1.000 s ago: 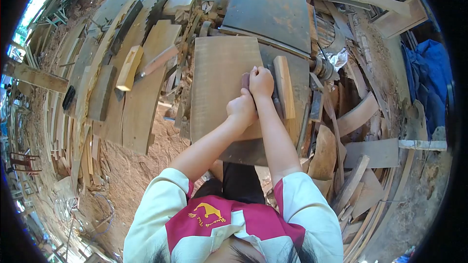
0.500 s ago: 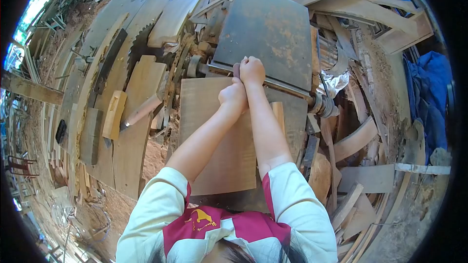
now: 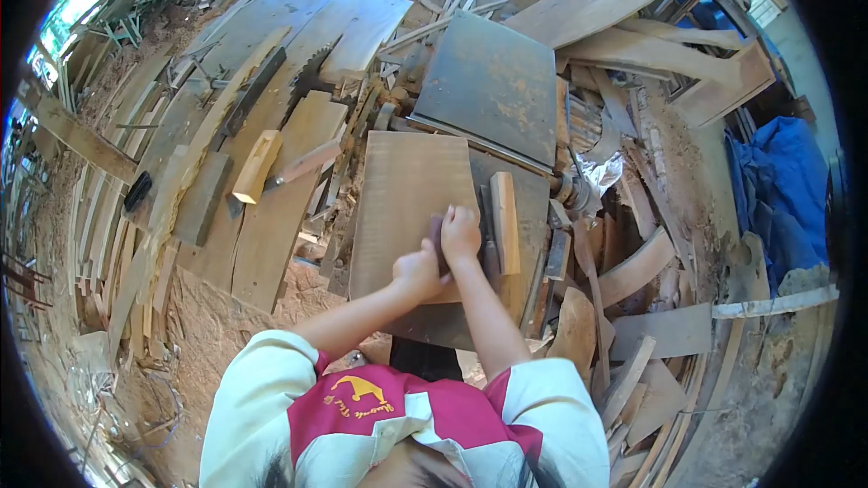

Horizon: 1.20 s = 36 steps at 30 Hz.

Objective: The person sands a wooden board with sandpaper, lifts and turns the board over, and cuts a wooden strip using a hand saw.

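Observation:
My left hand (image 3: 418, 269) and my right hand (image 3: 460, 235) are closed on a narrow reddish-brown sanding block (image 3: 438, 237). They grip it from either side, and the fingers hide part of it. Beneath lies a flat wooden board (image 3: 411, 176), with the block against the right part of its face near my end. Just right of my right hand, a pale wooden strip (image 3: 506, 221) rests beside a slim dark tool whose kind I cannot make out.
Beyond the board is a rusty metal machine table (image 3: 488, 81). On planks to the left lie a yellow wooden block (image 3: 258, 167), a handsaw (image 3: 307, 77) and a wooden-handled tool (image 3: 312, 161). Offcuts crowd the right side, near a blue tarp (image 3: 782, 181).
Both hands have drawn the sanding block from the board's far edge back toward my body. My elbows are more bent, and the view has shifted slightly.

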Motion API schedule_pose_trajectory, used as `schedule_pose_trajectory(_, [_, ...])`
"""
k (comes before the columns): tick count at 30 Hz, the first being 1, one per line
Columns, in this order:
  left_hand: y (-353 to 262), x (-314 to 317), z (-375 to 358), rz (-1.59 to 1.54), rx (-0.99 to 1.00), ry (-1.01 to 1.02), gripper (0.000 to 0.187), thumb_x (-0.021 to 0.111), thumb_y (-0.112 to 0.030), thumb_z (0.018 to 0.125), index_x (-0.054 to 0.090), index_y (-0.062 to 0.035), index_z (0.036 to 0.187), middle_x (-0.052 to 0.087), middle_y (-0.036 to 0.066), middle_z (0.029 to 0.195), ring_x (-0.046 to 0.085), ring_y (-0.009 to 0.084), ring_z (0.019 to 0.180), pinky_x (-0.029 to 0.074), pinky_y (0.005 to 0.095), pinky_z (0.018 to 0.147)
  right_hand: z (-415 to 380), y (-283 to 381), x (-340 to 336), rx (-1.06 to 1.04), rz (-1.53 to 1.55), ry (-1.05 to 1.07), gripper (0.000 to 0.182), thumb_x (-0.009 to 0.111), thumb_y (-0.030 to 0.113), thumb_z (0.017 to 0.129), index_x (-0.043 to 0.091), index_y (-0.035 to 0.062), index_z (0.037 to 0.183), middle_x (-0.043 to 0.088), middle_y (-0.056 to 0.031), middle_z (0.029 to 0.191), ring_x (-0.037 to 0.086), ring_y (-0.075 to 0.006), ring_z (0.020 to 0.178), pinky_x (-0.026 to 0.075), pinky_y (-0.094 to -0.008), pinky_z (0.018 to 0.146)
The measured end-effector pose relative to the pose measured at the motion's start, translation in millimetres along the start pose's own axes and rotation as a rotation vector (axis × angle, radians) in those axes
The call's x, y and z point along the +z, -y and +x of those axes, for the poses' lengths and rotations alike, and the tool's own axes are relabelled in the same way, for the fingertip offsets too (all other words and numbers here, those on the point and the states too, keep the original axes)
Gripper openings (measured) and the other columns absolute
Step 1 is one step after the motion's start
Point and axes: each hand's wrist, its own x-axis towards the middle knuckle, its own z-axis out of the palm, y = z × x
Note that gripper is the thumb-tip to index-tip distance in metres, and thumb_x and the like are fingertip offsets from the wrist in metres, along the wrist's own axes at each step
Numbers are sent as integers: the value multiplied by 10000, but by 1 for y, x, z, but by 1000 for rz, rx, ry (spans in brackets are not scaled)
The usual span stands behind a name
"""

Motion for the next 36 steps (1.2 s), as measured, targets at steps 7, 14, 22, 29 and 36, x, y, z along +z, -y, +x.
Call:
schedule_pose_trajectory(7, [35,4,-91,38,123,11,641,647,-474,621,456,55,929,625,208,755,631,334,711,506,405,640,-104,-3,-29,35,107,22,344,451,342,878,518,5,906,535,-205,925,515,-360,883,414,-430,764])
schedule_pose_trajectory(14, [93,-65,-142,-81,-161,-194,617,582,-474,649,501,46,971,612,241,848,608,346,831,483,414,728,-168,-65,-54,214,485,-141,388,517,310,867,474,-25,1058,545,-152,917,524,-259,868,402,-349,802])
schedule_pose_trajectory(22, [198,-125,-140,53,-429,-448,586,586,-479,678,508,29,959,626,205,845,622,329,802,492,400,706,-216,-152,-61,358,373,-242,323,539,275,862,457,14,1035,560,-100,845,518,-129,552,443,-242,447])
schedule_pose_trajectory(29, [223,-151,-126,278,-502,-276,703,606,-493,666,421,13,1118,619,190,912,614,299,860,495,389,712,-168,-122,-91,377,570,19,221,526,214,877,543,-2,921,597,-92,836,552,-106,577,450,-223,479])
schedule_pose_trajectory(36, [167,-132,-140,640,-390,-597,745,631,-371,726,303,-56,1316,508,227,1102,484,281,1055,461,397,789,-118,-82,-61,180,526,264,287,538,205,865,536,-34,1023,591,-95,931,565,-157,870,465,-271,742])
